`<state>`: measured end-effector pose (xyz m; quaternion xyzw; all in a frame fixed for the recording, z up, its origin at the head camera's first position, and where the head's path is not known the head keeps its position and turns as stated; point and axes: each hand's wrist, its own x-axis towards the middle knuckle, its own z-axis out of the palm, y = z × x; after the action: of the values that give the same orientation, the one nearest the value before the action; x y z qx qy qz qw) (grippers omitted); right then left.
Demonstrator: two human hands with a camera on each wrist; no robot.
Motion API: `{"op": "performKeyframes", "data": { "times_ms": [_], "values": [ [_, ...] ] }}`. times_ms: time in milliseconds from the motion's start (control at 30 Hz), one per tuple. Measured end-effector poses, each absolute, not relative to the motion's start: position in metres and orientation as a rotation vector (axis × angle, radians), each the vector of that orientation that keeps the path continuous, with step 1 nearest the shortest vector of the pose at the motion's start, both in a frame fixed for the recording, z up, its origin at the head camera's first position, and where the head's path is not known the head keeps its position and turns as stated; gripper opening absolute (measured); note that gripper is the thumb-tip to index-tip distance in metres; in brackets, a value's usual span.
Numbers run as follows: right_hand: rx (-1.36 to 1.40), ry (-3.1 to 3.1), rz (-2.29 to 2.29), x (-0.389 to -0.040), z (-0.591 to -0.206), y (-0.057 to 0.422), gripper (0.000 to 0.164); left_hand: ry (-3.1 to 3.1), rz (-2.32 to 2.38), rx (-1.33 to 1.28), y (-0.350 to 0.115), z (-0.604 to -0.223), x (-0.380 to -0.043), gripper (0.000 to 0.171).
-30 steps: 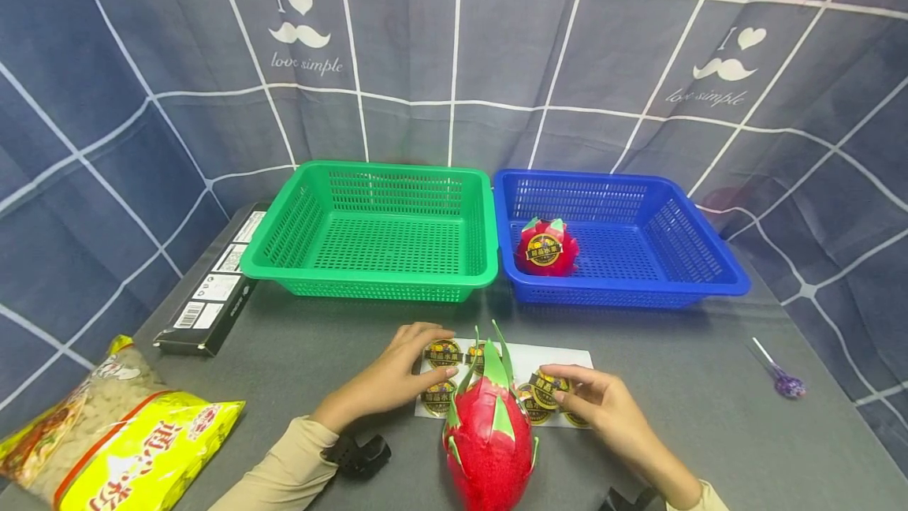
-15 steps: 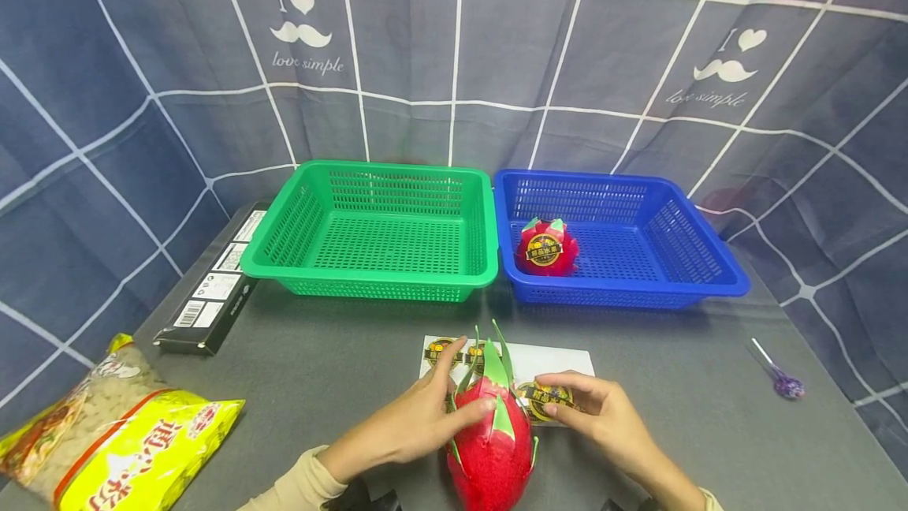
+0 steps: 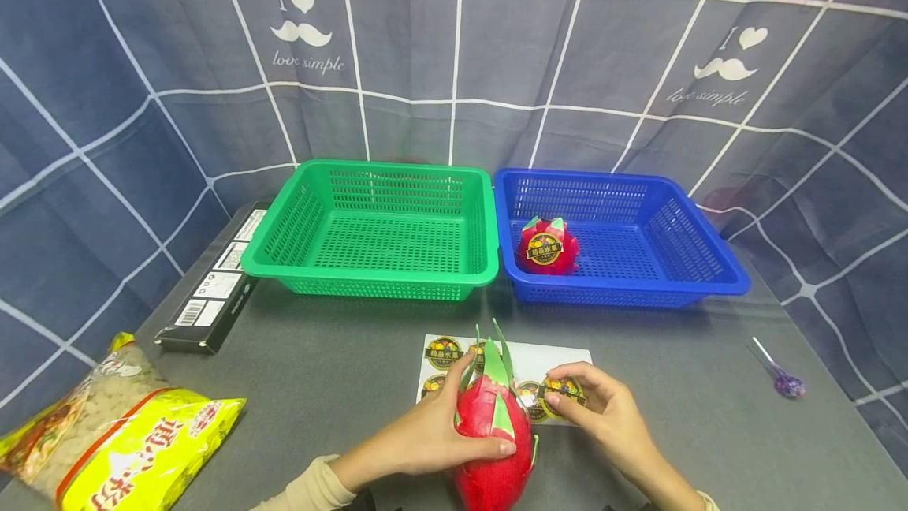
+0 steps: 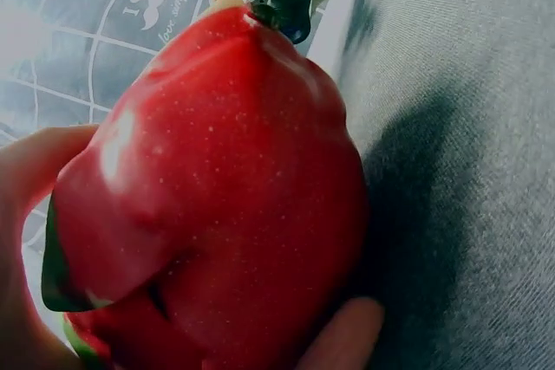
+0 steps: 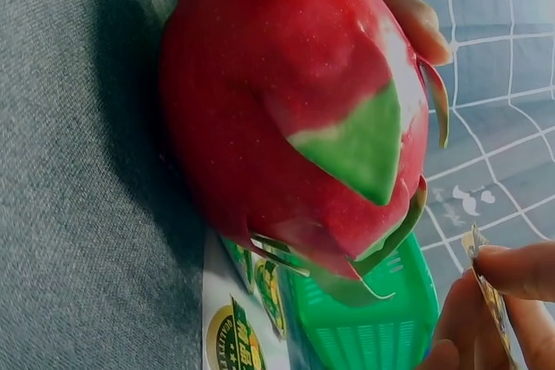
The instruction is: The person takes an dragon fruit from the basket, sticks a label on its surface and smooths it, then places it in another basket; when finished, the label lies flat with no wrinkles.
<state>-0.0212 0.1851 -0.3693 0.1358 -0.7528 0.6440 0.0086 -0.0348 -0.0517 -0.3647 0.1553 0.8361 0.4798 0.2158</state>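
A red dragon fruit with green leaf tips lies at the front of the table, its leafy end pointing away. My left hand grips it from the left, thumb across the top; the left wrist view shows fingers on both sides of the red skin. To the fruit's right, my right hand pinches a round black-and-gold sticker between thumb and fingers. Seen edge-on in the right wrist view, the sticker is apart from the fruit. Behind the fruit lies a white sticker sheet, partly hidden, bearing several similar stickers.
A green basket and a blue basket stand side by side at the back; a stickered dragon fruit sits in the blue one. At left are a black box and a yellow food bag. A lollipop lies at right.
My left hand has moved from the sticker sheet onto the dragon fruit and now grips it. My right hand, still pinching the sticker, has shifted only slightly.
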Motion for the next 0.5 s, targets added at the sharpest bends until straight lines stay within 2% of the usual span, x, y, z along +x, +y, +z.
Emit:
{"op": "performKeyframes", "data": {
  "times_ms": [500],
  "values": [
    [0.445,-2.267,2.099,-0.0206,-0.3686,0.1819,0.026,2.188,1.618,0.403,-0.0560,-0.3580,-0.0442,0.104]
  ]
}}
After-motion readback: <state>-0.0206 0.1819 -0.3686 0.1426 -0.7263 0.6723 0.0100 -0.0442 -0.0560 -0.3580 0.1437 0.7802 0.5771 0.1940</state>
